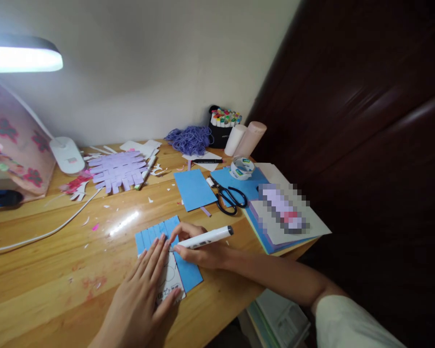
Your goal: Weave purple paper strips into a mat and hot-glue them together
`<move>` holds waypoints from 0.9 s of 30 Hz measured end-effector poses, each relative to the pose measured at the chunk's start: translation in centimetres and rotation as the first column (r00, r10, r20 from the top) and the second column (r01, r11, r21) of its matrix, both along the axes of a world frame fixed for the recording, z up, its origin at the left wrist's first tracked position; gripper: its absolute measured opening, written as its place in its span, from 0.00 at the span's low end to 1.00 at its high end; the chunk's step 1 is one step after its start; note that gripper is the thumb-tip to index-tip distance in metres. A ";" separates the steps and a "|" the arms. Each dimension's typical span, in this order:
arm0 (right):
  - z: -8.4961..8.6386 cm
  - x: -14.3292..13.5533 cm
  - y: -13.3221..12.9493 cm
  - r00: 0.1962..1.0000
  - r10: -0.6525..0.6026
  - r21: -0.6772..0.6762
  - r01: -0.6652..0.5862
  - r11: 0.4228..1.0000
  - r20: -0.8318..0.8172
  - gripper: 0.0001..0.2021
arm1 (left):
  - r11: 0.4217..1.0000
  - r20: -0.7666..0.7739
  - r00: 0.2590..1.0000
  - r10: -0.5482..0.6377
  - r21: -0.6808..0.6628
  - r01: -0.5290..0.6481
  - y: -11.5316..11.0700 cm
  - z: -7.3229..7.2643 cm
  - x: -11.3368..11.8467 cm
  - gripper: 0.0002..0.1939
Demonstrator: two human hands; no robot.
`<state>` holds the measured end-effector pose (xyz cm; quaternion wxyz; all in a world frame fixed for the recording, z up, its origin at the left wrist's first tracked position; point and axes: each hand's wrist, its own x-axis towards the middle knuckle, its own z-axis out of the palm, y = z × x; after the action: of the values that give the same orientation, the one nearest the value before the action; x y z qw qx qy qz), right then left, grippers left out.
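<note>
My right hand [199,249] grips a white marker [206,237] with a dark end, its tip low against the paper. Under it lies a blue sheet [190,270] with several parallel lines drawn across its far part. A white card [172,280] with printed black shapes, a star among them, rests on the blue sheet. My left hand [145,280] lies flat over the card and the sheet, fingers stretched out, covering part of both. The exact spot of the marker's tip is partly hidden by my fingers.
Beyond my hands are another blue sheet [195,189], black scissors [232,195], a tape roll [242,167] and a paper stack [293,227]. Woven purple paper [118,169], purple yarn [190,140] and a marker case [219,135] stand near the wall. A lamp [23,55] hangs at left.
</note>
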<state>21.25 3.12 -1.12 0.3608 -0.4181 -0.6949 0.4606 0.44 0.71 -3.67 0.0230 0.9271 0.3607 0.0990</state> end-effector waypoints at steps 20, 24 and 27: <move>-1.1 0.3 -1.3 0.989 -0.015 -0.196 0.043 0.980 0.146 0.12 | 0.963 -0.040 0.998 0.043 -0.266 -0.052 -0.5 1.7 0.4 0.40; -1.1 0.3 -1.4 0.984 -0.009 -0.162 0.038 0.986 0.177 0.11 | 0.964 -0.032 0.999 0.043 -0.261 -0.050 -0.6 1.6 0.4 0.40; -0.9 0.2 -1.4 0.982 0.010 -0.144 0.018 0.989 0.188 0.11 | 0.962 -0.035 0.998 0.044 -0.268 -0.052 -0.6 1.7 0.4 0.40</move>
<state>21.41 1.74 -1.97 0.2631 -0.4864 -0.6897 0.4675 0.87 0.14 -1.97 0.1412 0.9077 0.3934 0.0363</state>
